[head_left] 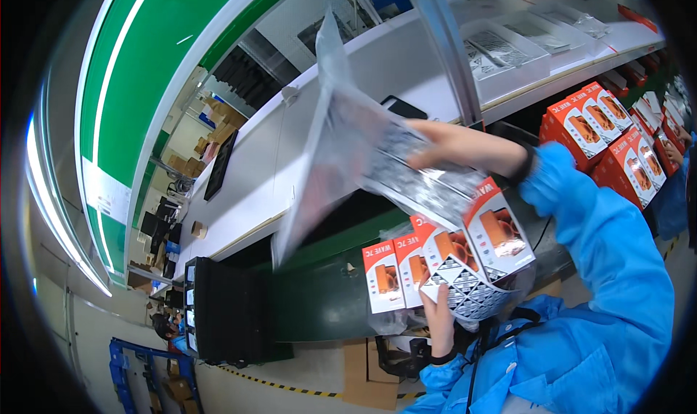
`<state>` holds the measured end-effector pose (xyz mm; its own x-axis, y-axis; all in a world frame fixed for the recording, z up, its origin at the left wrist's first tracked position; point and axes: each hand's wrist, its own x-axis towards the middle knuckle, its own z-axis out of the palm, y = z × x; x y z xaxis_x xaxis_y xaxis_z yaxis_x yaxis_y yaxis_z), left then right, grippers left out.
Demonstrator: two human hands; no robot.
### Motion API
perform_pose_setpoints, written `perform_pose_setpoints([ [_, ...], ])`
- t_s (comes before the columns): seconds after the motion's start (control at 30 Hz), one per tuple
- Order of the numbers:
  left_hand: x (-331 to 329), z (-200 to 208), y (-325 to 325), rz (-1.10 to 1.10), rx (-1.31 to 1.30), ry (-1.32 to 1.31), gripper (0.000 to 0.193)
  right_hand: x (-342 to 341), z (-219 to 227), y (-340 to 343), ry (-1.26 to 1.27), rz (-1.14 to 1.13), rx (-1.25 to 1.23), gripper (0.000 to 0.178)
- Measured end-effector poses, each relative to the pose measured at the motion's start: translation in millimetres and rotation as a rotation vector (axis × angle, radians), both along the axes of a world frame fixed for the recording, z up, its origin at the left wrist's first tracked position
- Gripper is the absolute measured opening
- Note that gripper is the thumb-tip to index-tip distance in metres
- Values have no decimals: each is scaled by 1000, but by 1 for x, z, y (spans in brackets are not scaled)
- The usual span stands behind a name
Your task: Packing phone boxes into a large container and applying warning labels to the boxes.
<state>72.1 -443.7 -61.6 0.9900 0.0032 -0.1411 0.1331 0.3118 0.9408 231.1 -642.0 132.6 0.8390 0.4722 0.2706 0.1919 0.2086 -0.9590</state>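
Note:
My right hand is raised above a row of boxes, its fingers closed on a translucent plastic bag. The bag is blurred, and printed sheets in black and silver show by the hand. Lower down, my left hand has its fingers against a curved sheet of black-and-white labels, which it grips at the edge. Behind that sheet stand orange-and-white product boxes side by side, with another box at the row's left end. The sheet covers part of the middle boxes.
A white workbench runs along the far side with a dark phone on it. Clear trays of printed sheets stand at the upper right. More orange boxes are stacked at the right, near another person's hand. A metal post rises from the bench.

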Motion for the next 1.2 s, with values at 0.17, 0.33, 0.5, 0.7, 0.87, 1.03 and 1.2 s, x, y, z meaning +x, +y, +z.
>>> perform_pose_setpoints([
  [0.17, -2, -9, 7, 13, 49, -85, 45, 156, -48, 76, 110, -87, -42, 48],
  [0.33, -6, -9, -3, -76, 172, -152, 48, 205, -116, 63, -231, -606, -936, 47],
  [0.5, -3, -6, 4, -56, 156, -120, 46, 163, -111, 55, -530, -765, -1025, 54],
  [0.7, 2, 0, 5, -30, -207, 86, 55, -22, -124, -50, -493, -723, -649, 51],
  [0.87, 18, -30, 17, -55, -305, 293, 53, -135, -194, -47, 477, -400, 284, 45],
  [1.03, 2, 18, -15, -57, -148, 147, 47, -166, -191, -41, 203, -538, 187, 75],
  [1.2, -28, 43, -76, -179, -113, 93, 55, -212, -154, -101, 142, -552, 457, 74],
])
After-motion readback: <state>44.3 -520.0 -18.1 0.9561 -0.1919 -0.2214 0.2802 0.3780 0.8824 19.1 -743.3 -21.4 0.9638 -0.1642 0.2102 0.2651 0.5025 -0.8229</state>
